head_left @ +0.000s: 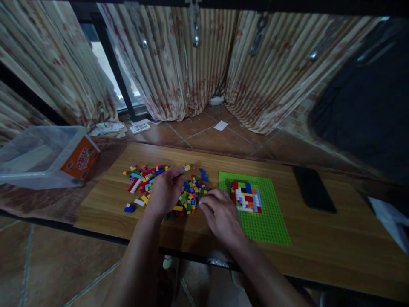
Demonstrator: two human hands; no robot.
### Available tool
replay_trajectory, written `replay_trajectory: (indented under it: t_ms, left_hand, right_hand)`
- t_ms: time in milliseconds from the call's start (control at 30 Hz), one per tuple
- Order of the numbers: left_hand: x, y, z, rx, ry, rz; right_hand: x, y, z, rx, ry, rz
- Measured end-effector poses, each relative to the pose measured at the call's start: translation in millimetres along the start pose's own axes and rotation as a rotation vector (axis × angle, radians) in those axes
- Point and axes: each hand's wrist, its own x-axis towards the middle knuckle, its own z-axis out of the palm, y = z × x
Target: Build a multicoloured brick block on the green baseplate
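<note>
Loose toy building bricks in many colours lie heaped on the wooden table. Over the heap, my left hand has its fingers curled together; anything between them is hidden. My right hand is at the heap's right side, thumb and fingers pinched, and I cannot make out what they hold. Just beyond it lies a green baseplate, partly covered by that hand. A block of joined bricks in red, white, blue, yellow and orange sits on the plate.
A clear plastic box with an orange label stands at the left. To the right of the baseplate lies a black phone-like slab. Striped curtains hang behind the table, and a white paper lies on the tiles.
</note>
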Motion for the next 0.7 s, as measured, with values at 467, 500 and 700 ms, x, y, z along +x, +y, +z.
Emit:
replay_trajectory:
  t_ms: [467,500,700]
  left_hand:
    - [-2,2,17.2,0.055,-0.067,0.067]
    - [-2,2,19.5,0.05,-0.075,0.069]
    - [-5,13,24.6,0.077,-0.159,0.085]
  right_hand:
    - [-40,86,-80,0.167,0.064,0.237]
    - [-41,89,-80,0.17,0.053,0.237]
    - [-39,93,-77,0.131,0.053,0.213]
